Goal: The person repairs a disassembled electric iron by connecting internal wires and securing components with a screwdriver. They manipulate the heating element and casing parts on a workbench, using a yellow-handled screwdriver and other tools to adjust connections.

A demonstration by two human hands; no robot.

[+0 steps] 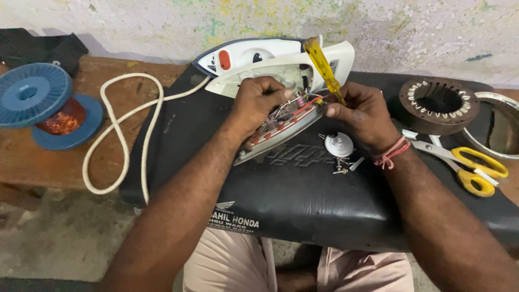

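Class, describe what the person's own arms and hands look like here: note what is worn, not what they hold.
Both forearms are bare, with no sleeves or gloves. The right hand has a pink-red thread band tied around its wrist. The left hand wears nothing visible.

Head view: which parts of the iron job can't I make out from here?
- Tip of the yellow screwdriver: hidden between the right hand and the iron's wiring.
- Which terminal it touches: too small, and the left hand covers that area.
- Small screws beside the white dial knob: too small to count.
- Metal ring at far right: cut off by the frame edge.
- Soleplate underside: faces away.
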